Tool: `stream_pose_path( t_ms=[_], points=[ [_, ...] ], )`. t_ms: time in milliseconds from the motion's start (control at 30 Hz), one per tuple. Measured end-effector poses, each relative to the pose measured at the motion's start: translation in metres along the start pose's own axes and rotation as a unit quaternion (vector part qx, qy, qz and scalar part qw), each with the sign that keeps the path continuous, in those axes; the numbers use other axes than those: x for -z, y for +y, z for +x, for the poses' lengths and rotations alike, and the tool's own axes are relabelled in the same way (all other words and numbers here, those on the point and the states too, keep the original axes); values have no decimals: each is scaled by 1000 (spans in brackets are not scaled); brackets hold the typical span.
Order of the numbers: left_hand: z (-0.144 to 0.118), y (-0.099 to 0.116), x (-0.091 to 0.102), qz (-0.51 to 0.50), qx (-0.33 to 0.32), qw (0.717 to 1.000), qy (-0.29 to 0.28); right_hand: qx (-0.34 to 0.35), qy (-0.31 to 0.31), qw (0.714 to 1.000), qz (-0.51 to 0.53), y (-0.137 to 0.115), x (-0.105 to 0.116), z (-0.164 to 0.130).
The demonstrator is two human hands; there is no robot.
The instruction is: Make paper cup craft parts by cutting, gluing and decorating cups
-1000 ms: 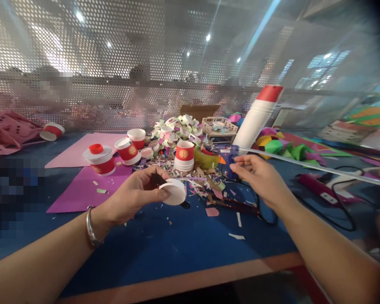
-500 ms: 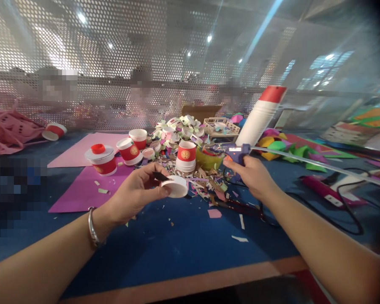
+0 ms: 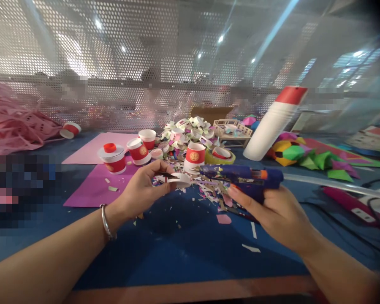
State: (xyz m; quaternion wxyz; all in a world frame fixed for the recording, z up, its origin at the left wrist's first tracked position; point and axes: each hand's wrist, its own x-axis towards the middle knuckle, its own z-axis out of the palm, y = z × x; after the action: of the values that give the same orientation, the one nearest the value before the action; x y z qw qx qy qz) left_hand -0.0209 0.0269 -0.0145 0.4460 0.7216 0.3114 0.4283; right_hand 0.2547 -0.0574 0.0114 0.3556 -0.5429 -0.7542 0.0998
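Right, both hands are full over the tabletop (image 3: 190, 266). Left hand (image 3: 143, 185) pinches a white disc (image 3: 183, 181) and a dark strip (image 3: 168, 175), thumb and fingers nearly closed. Right hand (image 3: 280, 213) is wrapped round a blue glue gun (image 3: 231, 172), nozzle just beside the disc. Behind: paper scraps (image 3: 210, 191), an upright red-and-white cup (image 3: 195, 156), a tilted cup stack (image 3: 270, 126), then a heap of cut paper (image 3: 191, 128). Mesh panel (image 3: 114, 50) farthest back.
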Motion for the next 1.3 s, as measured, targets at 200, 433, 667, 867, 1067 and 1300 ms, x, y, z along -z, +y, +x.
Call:
stream_pose_path(
  t_ms=[200,433,667,867,1067,1300],
  points=[
    [0,-1,0,27,-13,1000,4,28,-34,999,21,-5,-1,-3],
    [-1,0,3,29,-14,999,4,59,-19,998,-12,-10,-1,-1],
    [-1,1,2,12,-15,1000,-3,65,-28,996,-57,-7,0,-3],
    [0,1,2,20,-18,1000,-3,66,-26,995,-68,-4,1,-5],
    [-1,1,3,36,-26,999,-4,76,-22,994,-70,-4,0,-4],
    [-1,-1,2,26,-25,999,-3,77,-17,994,-74,-4,0,-4]
  ],
)
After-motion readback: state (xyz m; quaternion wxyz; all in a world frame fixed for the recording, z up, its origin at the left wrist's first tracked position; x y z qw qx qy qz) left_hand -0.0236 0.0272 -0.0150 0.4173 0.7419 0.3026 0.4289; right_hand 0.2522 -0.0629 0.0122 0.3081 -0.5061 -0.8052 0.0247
